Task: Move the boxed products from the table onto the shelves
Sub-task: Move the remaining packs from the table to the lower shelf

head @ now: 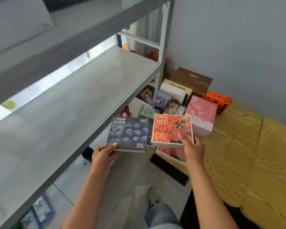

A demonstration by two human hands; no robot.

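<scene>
yellow wood-grain table [248, 156] meets grey wall [238, 38] beside grey shelf [76, 96].

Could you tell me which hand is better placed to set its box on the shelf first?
Probably the left hand: its blueberry box sits right beside the grey shelf edge, while the right hand holds the orange box farther away, over the table.
</scene>
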